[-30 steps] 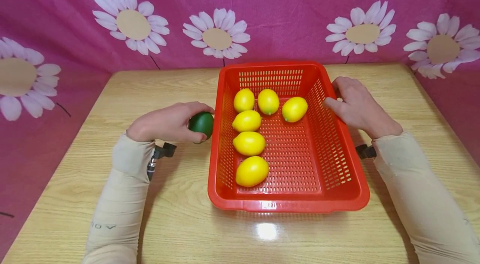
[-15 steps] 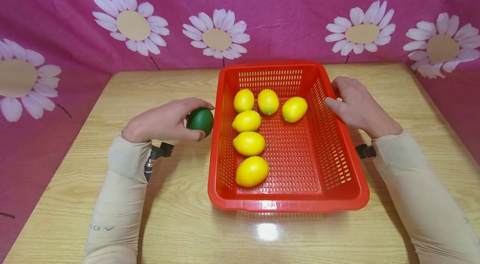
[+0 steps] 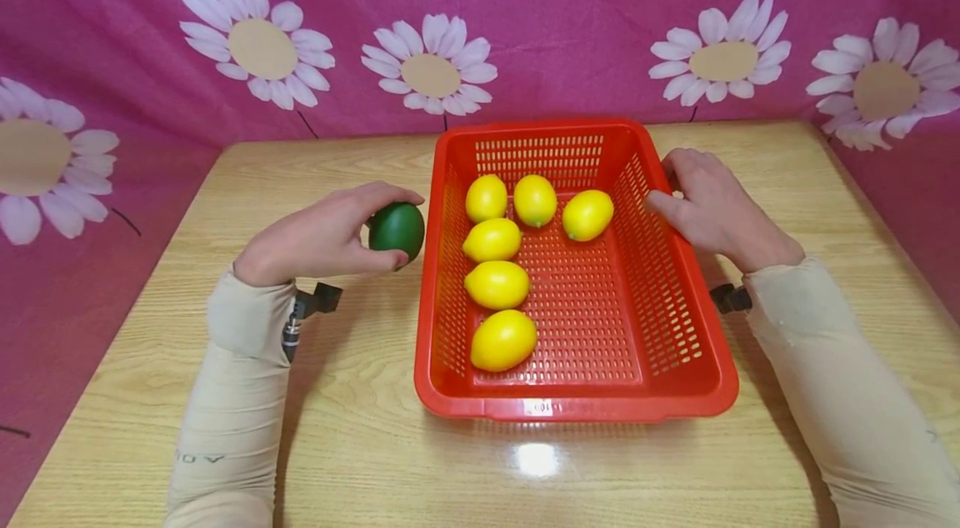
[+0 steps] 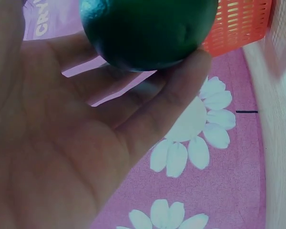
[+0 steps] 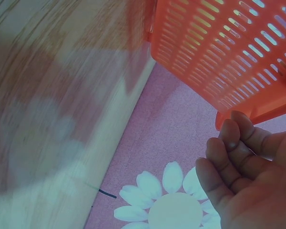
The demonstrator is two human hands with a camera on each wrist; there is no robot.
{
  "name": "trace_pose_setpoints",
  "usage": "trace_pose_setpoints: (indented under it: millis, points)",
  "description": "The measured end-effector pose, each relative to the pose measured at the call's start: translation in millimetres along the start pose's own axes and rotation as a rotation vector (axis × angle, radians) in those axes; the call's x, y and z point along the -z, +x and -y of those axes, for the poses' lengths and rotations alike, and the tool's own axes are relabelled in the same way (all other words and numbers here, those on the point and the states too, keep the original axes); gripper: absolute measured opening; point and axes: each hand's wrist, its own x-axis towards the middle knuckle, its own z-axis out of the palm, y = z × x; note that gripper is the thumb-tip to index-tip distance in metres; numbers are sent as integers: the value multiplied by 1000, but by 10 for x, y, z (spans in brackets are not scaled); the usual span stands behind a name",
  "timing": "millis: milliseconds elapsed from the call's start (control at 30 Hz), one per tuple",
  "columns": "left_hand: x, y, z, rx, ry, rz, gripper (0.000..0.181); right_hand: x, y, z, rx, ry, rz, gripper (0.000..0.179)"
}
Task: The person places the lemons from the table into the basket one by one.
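My left hand [image 3: 322, 232] holds a smooth, dark green, rounded fruit [image 3: 397, 230] between thumb and fingers, just outside the left rim of a red plastic basket [image 3: 576, 409]. In the left wrist view the green fruit [image 4: 150, 31] sits against the fingertips, with the palm facing the camera. Several yellow lemons lie inside the basket: a column along its left wall, including a front lemon [image 3: 504, 340], and more toward the back, such as the right-hand lemon [image 3: 588, 215]. My right hand [image 3: 720, 207] grips the basket's right rim, thumb on the inner side, fingers outside.
The basket stands on a light wood-grain table [image 3: 360, 461]. Behind and beside the table hangs a magenta cloth [image 3: 570, 20] printed with white daisies. A small black camera mount [image 3: 318, 301] sticks out from the left wrist, another [image 3: 729, 297] from the right.
My left hand has risen slightly and shifted a little to the left with the green fruit in its grasp. The right hand, basket and lemons have stayed in place.
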Motion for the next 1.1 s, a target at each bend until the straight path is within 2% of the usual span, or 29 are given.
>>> trace_pose_setpoints:
  millis: [367, 667, 933, 1100]
  points:
    - [11, 6, -10, -50, 22, -46, 68, 20, -8, 5, 7, -4, -12, 38]
    - [22, 42, -12, -84, 23, -125, 69, 2, -14, 15, 18, -10, -12, 37]
    - [86, 94, -115, -151, 15, -154, 67, 22, -9, 21, 14, -52, -9, 41]
    - [112, 136, -224, -182, 28, -140, 69, 22, -13, 17, 30, -74, -25, 41]
